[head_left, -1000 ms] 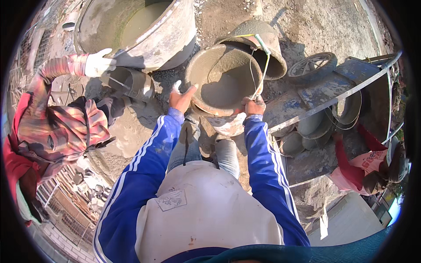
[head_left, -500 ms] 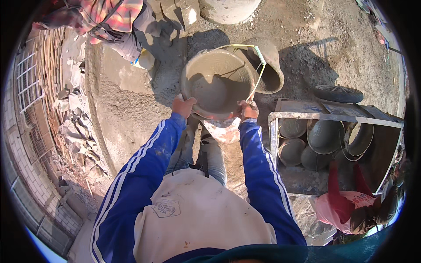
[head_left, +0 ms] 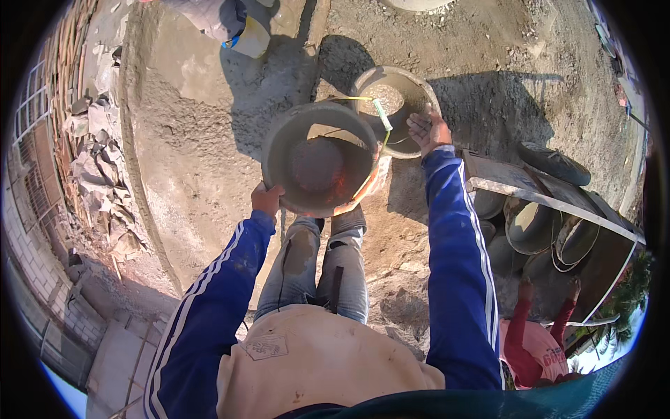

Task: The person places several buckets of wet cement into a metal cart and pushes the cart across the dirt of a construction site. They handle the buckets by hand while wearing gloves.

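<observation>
My left hand (head_left: 267, 199) grips the lower left rim of a grey cement-smeared bucket (head_left: 279, 157), thumb over the edge. Tilted toward me, the bucket shows its inside, coated in grey, with an orange glow near the bottom. Its yellow-green cord handle (head_left: 382, 115) hangs over the right side. Off to the right, my right hand (head_left: 429, 130) is off that bucket, with its fingers stretched out beside the rim of a second grey bucket (head_left: 368, 72). Whether the fingers touch that rim I cannot tell. Pale grey material lies in the second bucket's bottom.
At right is a metal-framed cart (head_left: 551, 202) holding several buckets, with a wheel (head_left: 555, 163) beside it. A person in pink (head_left: 523, 349) reaches into it. Another person's legs (head_left: 209, 15) are at upper left, near a pale yellow container (head_left: 252, 38). Rubble (head_left: 105, 174) lines the left.
My right hand has let go of the held bucket and moved right and up to the second bucket. The held bucket has shifted left and lower with my left hand; the second bucket now stands upright.
</observation>
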Motion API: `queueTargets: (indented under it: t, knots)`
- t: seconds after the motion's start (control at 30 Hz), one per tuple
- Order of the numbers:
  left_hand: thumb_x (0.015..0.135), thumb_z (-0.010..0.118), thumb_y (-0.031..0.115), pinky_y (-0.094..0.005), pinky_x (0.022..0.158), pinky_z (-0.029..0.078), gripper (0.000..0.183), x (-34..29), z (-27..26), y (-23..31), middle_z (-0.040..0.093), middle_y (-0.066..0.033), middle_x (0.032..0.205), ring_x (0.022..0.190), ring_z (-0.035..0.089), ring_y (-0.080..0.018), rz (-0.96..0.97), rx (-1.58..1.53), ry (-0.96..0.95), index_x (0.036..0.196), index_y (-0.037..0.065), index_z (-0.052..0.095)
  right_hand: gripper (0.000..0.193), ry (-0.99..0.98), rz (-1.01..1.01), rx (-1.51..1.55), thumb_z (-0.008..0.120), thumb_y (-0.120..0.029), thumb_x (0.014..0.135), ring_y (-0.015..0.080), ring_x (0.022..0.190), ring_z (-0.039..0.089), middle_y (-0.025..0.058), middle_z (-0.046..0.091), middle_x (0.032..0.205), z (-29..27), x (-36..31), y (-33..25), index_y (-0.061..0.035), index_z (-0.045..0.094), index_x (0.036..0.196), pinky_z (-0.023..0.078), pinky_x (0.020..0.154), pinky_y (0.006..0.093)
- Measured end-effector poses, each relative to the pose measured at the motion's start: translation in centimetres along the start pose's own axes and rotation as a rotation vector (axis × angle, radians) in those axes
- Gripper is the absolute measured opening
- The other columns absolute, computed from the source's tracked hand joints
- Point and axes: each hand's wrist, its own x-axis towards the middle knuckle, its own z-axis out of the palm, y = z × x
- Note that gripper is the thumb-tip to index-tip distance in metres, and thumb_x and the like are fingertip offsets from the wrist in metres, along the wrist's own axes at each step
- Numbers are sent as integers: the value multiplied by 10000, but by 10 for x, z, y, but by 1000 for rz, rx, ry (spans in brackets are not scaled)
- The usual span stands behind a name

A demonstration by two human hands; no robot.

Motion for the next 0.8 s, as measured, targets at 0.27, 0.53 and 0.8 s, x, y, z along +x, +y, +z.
queueTargets:
  t: [0.27,0.53,0.8]
  knots:
    - [640,634,120,-295,603,485,310,31,-36,-76,640,-102,786,665,601,-163,19,139,136,890,-61,602,468,-166,-102,-106,646,-385,742,193,888,571,81,618,1031,67,124,10,-90,582,1099,399,740,307]
    - [666,596,68,-296,640,503,321,18,-33,-107,621,-81,854,717,599,-170,-144,27,196,967,-38,577,683,108,-309,-1169,583,-502,746,328,1166,468,224,492,1244,66,198,101,5,516,1198,360,967,377]
    - [678,558,19,-311,707,532,394,24,-46,-116,613,-81,966,817,617,-185,-196,-162,146,1071,-13,549,702,165,312,-1164,491,-547,811,339,1038,556,248,548,1139,-5,217,294,54,510,1174,456,850,392]
